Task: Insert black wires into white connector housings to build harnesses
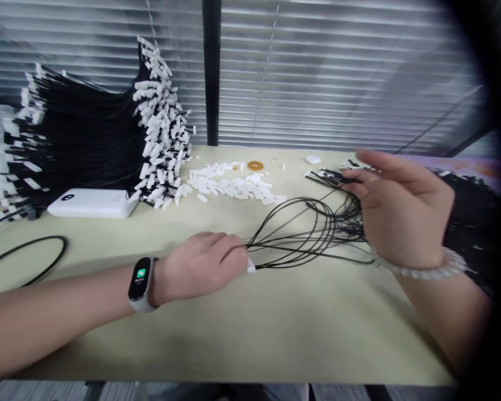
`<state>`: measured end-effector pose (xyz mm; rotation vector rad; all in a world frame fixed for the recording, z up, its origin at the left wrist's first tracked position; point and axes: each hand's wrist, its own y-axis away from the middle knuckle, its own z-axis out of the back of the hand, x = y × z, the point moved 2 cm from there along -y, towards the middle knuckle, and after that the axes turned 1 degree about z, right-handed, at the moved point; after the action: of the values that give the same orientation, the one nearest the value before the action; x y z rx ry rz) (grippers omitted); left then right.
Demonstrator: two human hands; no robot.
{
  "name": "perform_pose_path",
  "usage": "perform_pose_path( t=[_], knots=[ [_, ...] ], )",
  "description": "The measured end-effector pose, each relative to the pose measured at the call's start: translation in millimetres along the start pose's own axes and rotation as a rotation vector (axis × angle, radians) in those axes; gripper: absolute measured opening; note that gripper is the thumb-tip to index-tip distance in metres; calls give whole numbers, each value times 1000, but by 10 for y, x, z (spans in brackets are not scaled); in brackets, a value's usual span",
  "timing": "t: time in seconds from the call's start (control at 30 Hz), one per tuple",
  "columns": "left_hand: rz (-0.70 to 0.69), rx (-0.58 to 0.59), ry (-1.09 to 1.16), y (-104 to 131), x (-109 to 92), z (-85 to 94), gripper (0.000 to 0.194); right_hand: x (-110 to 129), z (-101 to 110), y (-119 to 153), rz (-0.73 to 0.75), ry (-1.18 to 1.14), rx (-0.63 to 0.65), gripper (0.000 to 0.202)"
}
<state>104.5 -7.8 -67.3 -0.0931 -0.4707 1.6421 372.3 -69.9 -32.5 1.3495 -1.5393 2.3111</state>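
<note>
Table [250,334]: pale top, reaching from power bank [89,205] forward to the near edge. Stack of black cables [92,128], white-tagged ends: behind power bank. Looped black wires [332,225]: right of power bank, well inside the near edge. Right hand [404,214]: far right of power bank, fingers bent; cannot tell whether pinching a wire. Left hand [204,264]: right and forward of power bank, closed around the wires' end. Loose white tags [250,189]: right of power bank. Amber ring [249,166]: farther right and behind.

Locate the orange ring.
In the head view, the orange ring lies near mid-picture, on the table, at the far edge of the scattered white pieces.
</note>
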Motion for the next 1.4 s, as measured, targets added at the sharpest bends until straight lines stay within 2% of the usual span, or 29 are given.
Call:
perform_pose_path(
  t=[0.07, 0.13, 0.27, 0.4, 0.5, 0.67, 0.97, 1.1, 1.2, 1.4],
  knots=[
    [-17, 1, -51, -4, -9, 6, 16, 18, 26, -24, -45, -162, -36, 21],
    [-30, 5, -53, -10, -26, 12, 16, 10, 74, -56, -84, -199, -48, 23],
    [-35, 7, -6, -4, -39, 9, 19, -78, 132, -104, -132, -110, 85, 35],
    [-33, 9, -47, 8, -28, -6, 19, -80, 79, -71, -220, -202, 205, 15],
    [-36, 11, -60, 7, -24, -15, 18, 20, 29, -26, -280, -302, 177, 7],
    [-50, -20, -63, 4, -24, -20, 12, 137, 0, 14, -275, -340, 92, 4],
    [-60, -31, -64, 9, -29, -30, 11, 2, 95, -92, -242, -455, -51, 6],
    [-61, -35, -63, 2, -25, -30, 12, -66, 89, -72, -277, -377, 19, 3],
    [-62, -30, -59, 0, -26, -28, 13, -32, 31, -21, -265, -358, 73, 6],
    [-54, -32, -78, 10, -26, -34, 14, 31, -45, 42, -256, -376, 59, 5]
  ],
)
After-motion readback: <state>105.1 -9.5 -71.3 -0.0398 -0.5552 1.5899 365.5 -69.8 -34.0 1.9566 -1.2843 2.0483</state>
